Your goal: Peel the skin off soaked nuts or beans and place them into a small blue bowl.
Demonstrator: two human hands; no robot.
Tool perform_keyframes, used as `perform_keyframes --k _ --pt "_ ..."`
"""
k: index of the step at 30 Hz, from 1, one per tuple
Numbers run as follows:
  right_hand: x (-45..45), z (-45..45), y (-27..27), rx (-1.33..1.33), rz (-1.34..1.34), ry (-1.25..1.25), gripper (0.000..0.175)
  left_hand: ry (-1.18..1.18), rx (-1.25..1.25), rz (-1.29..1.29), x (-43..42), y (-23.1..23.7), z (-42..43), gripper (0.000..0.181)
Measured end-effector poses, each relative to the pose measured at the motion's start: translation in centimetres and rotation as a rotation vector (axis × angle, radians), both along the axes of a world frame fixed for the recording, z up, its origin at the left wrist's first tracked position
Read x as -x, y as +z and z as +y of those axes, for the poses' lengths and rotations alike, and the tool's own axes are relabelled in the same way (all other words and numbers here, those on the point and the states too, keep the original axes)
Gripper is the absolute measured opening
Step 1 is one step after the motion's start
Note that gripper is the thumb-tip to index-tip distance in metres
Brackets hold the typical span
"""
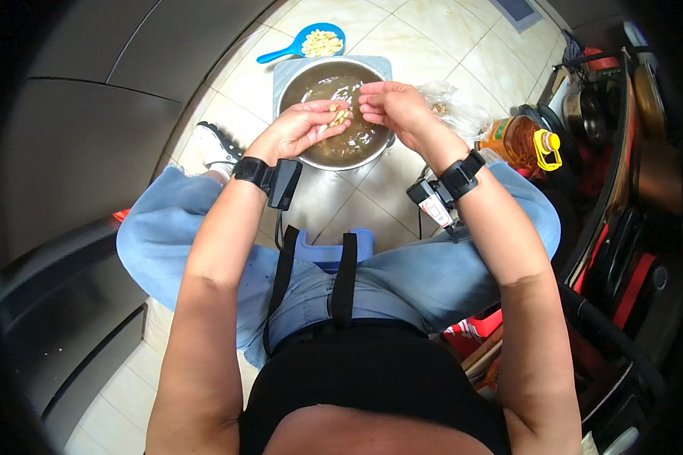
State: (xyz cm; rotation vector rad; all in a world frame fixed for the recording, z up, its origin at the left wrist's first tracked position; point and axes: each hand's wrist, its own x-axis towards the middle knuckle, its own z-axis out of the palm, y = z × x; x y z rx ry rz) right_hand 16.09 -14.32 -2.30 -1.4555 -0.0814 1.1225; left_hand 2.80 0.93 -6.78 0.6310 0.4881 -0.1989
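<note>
A metal pot (284, 94) of murky brownish water (333, 85) sits before me. Over the water, my left hand (307, 128) is palm up, with several pale yellow kernels (340, 116), perhaps beans or peanuts, held on its fingers. Just to the right is my right hand (395, 108), also above the pot, its fingertips drawn close together and apart from the left hand. Whether anything is pinched between them is too small to tell. Beyond the pot's far rim lies a blue plastic scoop (276, 56), its bowl filled with similar pale kernels (321, 44).
Under the pot is a grey square-cornered support (382, 63) on the tiled floor (421, 34). To the right are a clear plastic bag (458, 108) and an oil bottle (515, 142) with a yellow cap. Dark cabinets (91, 125) line the left; a rack of cookware (583, 116) stands right.
</note>
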Motion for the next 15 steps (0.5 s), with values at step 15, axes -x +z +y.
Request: perform_keyframes --k 15 --pt "1.06 0.79 -1.38 0.008 -0.248 0.12 0.016 0.177 0.096 -0.125 0.82 0.32 -0.57 0.037"
